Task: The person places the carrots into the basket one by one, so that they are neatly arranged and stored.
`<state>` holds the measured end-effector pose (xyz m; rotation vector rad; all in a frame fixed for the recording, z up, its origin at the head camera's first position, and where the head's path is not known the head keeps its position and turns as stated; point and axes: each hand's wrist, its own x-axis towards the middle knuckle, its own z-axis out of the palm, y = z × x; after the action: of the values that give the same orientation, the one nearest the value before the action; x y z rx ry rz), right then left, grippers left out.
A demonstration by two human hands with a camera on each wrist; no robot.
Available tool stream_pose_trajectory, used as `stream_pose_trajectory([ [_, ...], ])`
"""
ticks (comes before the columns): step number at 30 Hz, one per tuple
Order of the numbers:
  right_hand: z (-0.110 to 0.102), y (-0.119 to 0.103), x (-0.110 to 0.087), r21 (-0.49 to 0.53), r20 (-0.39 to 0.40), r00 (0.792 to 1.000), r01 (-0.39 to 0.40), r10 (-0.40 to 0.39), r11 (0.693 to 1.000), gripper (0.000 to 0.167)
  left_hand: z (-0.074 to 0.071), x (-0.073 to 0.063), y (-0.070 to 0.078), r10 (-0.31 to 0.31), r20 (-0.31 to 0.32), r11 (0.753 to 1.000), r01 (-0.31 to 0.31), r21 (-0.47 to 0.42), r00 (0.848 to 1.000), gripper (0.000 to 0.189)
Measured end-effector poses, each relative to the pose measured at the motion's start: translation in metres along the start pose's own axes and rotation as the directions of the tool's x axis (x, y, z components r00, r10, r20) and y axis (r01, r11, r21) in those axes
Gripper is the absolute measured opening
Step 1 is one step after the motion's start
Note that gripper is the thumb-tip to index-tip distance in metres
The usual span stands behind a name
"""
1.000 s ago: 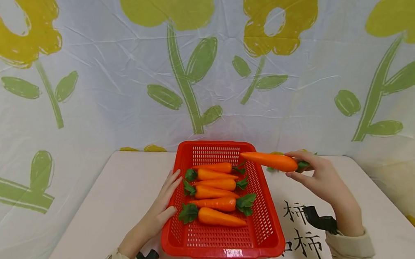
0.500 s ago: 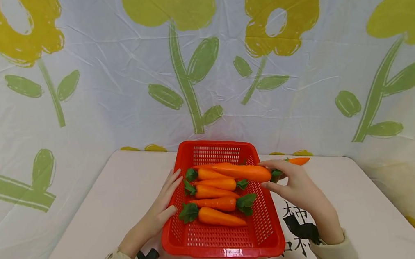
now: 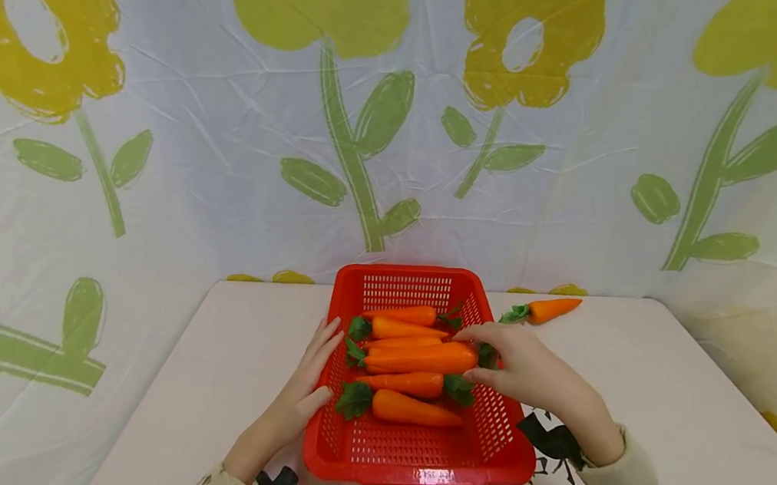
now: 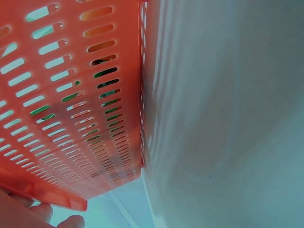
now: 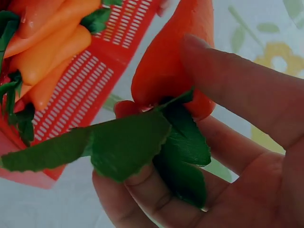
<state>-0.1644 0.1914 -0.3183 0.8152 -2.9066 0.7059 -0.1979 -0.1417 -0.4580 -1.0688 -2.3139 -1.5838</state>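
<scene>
In the head view, a red plastic basket [image 3: 381,474] with slotted walls holds several orange carrots [image 3: 410,411] with green leafy tops, laid crosswise. My right hand [image 3: 527,365] pinches another carrot [image 3: 426,359] near its leafy end, above the basket's right side, tip pointing left. The right wrist view shows my thumb [image 5: 232,76] on this carrot's thick end, its green leaves [image 5: 133,142] hanging over the other fingers. My left hand [image 3: 298,393] rests along the basket's left rim with fingers extended. Only some fingertips [image 4: 71,221] of it show under the rim in the left wrist view.
One more carrot [image 3: 554,310] lies on the pale table [image 3: 685,386] to the right, behind my right hand. Dark brush characters on the tabletop are partly covered by my right forearm. A flower-printed cloth [image 3: 217,180] hangs behind and around the table.
My right hand has carried its carrot leftward and down, from beyond the basket's right rim to over the carrots inside. The carrot left on the table has come into view. My left hand stays put.
</scene>
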Motion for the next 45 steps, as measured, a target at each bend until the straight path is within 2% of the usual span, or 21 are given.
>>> stream_pose_trajectory([
  [8,0.001,-0.018,0.012,-0.084,0.16,0.987,0.023,-0.01,0.996,0.037,0.001,0.0,0.001,0.006,-0.001,1.0,-0.006,-0.001,1.0,0.074],
  [17,0.023,-0.034,0.025,-0.144,0.329,0.943,-0.003,0.051,0.99,0.033,0.001,-0.001,0.002,0.02,-0.012,1.0,-0.019,0.009,1.0,0.075],
  [21,0.032,-0.037,0.027,-0.161,0.364,0.927,-0.036,0.093,0.986,0.029,0.001,-0.001,0.003,0.01,-0.013,1.0,-0.01,0.011,1.0,0.077],
  [27,0.042,-0.037,0.029,-0.229,0.397,0.911,-0.017,0.109,0.973,0.026,0.001,-0.002,0.003,0.002,-0.007,1.0,-0.002,0.015,1.0,0.075],
  [35,0.055,-0.041,0.033,-0.41,0.422,0.886,-0.001,0.191,0.912,0.022,0.002,-0.003,0.005,-0.012,-0.005,1.0,0.012,-0.002,1.0,0.076],
  [40,0.066,-0.043,0.036,-0.478,0.457,0.845,-0.028,0.276,0.878,0.024,0.001,-0.003,0.005,-0.014,-0.006,1.0,0.014,0.001,1.0,0.075],
  [45,0.076,-0.044,0.036,-0.546,0.479,0.825,0.013,0.299,0.837,0.03,0.002,-0.002,0.004,-0.003,-0.01,1.0,0.003,0.004,1.0,0.076],
])
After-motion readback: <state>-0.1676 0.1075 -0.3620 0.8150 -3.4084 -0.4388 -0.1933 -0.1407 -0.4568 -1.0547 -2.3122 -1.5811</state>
